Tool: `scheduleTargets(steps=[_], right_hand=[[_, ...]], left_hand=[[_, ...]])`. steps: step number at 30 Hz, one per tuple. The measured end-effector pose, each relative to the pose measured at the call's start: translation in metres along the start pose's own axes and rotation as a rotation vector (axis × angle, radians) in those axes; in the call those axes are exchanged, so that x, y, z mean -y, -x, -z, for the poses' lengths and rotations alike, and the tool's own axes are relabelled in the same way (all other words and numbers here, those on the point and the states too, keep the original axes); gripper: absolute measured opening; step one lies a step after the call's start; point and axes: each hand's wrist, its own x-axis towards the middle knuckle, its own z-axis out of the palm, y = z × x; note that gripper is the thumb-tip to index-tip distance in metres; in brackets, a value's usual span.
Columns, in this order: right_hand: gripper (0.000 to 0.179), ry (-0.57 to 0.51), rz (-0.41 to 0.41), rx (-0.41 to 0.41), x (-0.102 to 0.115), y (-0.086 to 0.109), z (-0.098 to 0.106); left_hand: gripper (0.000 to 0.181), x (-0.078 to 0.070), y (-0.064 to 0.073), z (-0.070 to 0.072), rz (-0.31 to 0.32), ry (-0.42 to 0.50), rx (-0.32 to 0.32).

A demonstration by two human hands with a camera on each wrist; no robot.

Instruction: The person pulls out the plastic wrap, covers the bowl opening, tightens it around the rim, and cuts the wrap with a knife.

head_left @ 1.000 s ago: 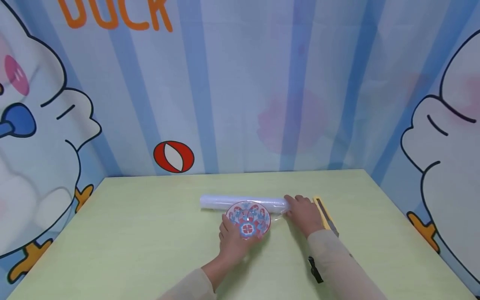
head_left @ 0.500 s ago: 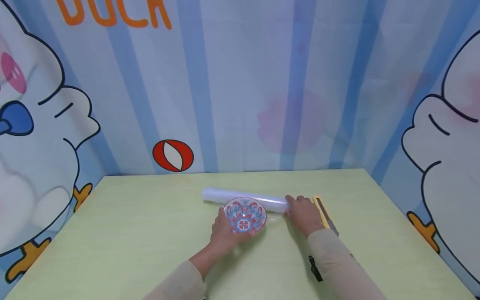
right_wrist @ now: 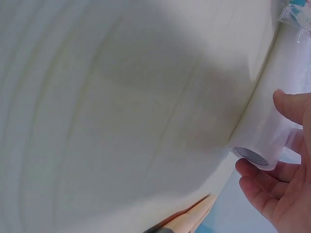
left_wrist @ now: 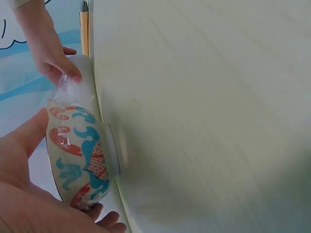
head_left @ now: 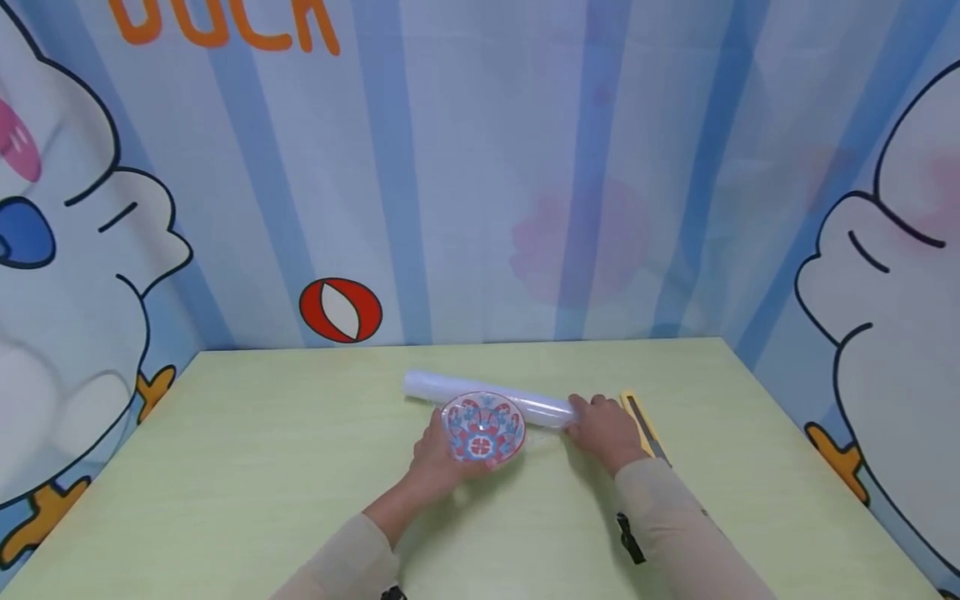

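My left hand [head_left: 435,457] grips a bowl [head_left: 483,427] with a red and blue pattern, tilted so its inside faces the head camera. Clear film covers part of the bowl's outside [left_wrist: 80,150] in the left wrist view. A roll of clear plastic wrap [head_left: 453,386] lies on the table behind the bowl, slanting slightly. The right hand [head_left: 606,431] holds the roll's right end; in the right wrist view its thumb lies along the roll [right_wrist: 272,92], fingers at the open core. A loose strip of film [left_wrist: 70,90] spans from roll to bowl.
A yellow utility knife [head_left: 636,410] lies on the table [head_left: 300,467] just right of the right hand, partly hidden by the wrist. A printed cartoon backdrop [head_left: 480,167] stands along the table's far edge.
The left hand has drawn the bowl a little left and back toward the roll. The roll's left end has swung away from me, while the right hand stays at its right end.
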Motion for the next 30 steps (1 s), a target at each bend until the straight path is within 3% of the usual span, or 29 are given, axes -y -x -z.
scheduleTargets(steps=[6,18,25,30], right_hand=[[0.042,0.002,-0.019,0.062,0.0,0.001,0.001],[0.049,0.032,-0.021,0.093,-0.001,0.007,0.0],[0.047,0.027,-0.01,0.084,0.002,0.014,0.002],[0.042,0.037,0.007,0.061,0.001,0.019,-0.001]], left_hand=[[0.103,0.005,-0.006,0.003,0.008,0.02,0.046],[0.103,0.002,-0.013,0.01,-0.027,0.001,0.09],[0.11,0.002,-0.018,0.013,0.052,-0.014,0.15],[0.113,0.003,-0.021,0.015,0.047,-0.037,0.159]])
